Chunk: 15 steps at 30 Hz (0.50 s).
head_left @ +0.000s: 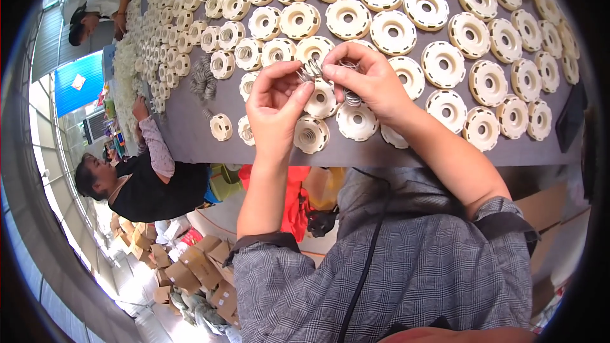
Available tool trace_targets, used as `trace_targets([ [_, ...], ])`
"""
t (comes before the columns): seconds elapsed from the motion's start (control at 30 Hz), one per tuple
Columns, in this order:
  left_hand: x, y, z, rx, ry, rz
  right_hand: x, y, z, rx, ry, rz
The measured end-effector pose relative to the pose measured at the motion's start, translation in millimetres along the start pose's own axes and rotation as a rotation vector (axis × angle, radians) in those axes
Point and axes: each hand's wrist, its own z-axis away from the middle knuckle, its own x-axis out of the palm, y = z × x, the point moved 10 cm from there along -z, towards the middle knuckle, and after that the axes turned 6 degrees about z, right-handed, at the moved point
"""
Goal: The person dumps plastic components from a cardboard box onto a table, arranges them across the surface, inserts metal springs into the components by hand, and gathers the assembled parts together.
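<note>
The person's two hands meet above the near part of a grey worktable (190, 143), with a wire coil spring (311, 70) held between them over rows of cream ring-shaped housings (358, 121). The left hand (273, 105) pinches the spring's left side between thumb and forefinger, its other fingers loosely curled; the right hand (378, 82) pinches the right side the same way, and more loose springs (351, 97) are tucked under its bent fingers. Whether the pinched piece is one spring or two with their turns caught together cannot be told at this size. The wire looks thin and smooth, so the spring should be very light, easily squeezed or stretched, and apt to slip sideways or jump if let go under load. Its open turns would probably hook neighbouring ones, as the heaped springs (203, 79) at the left suggest, so the surest hold is likely the end coils, pinched lightly with the fingertips; pulling hard on the middle could bend it out of shape. The housings look like rigid moulded plastic, light and hardly fragile, best steadied by their notched outer rims. A cream cup with a coil inside (311, 134) sits just below the hands, near the table edge.
</note>
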Motion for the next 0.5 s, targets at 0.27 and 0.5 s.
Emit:
trace_targets([
  [0.27,1.4,-1.9,6.1,-0.025,0.039,-0.121,-0.8,-26.0,6.2,-0.285,0.028,0.287],
  [0.5,-11.1,-56.8,8.5,-0.533,-0.131,0.805,-19.5,-88.7,30.8,-0.721,0.34,0.47],
])
